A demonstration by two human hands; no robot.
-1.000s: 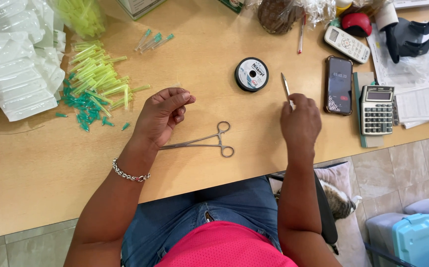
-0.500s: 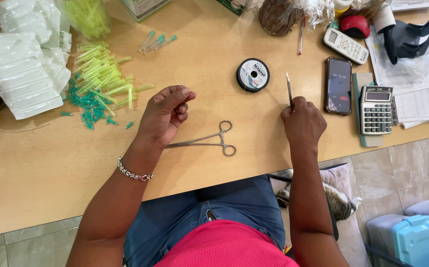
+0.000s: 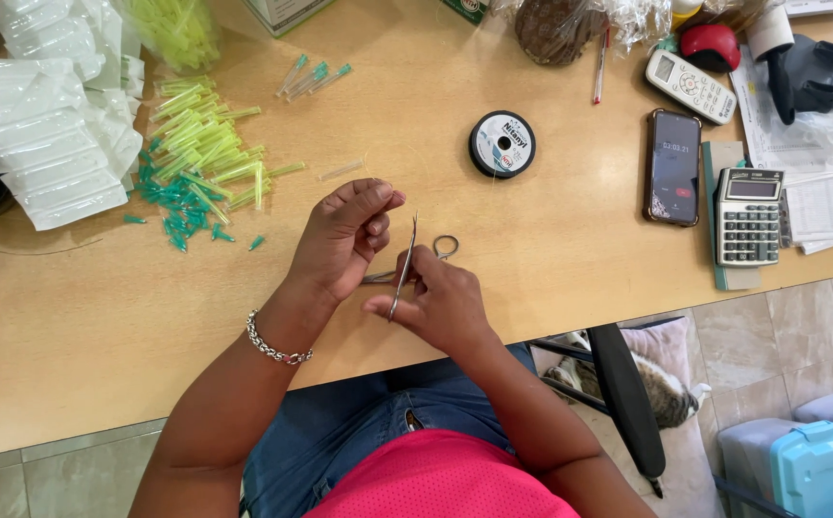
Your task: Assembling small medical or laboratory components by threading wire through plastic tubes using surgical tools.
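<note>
On the table [image 3: 551,249] I see my two hands meeting at the near middle: my left hand [image 3: 344,240] just left of my right hand [image 3: 435,297], a thin rod [image 3: 403,267] between them, and a scissor-like clamp [image 3: 426,257] lying underneath. Behind them sits a spool [image 3: 502,144]. To the right lie a phone [image 3: 674,166] and, right of it, a calculator [image 3: 748,217]. Far left, a heap of small tubes [image 3: 200,163] lies beside stacked packets [image 3: 47,144].

forceps [image 3: 440,247] half hidden under hands, thread too fine
</note>
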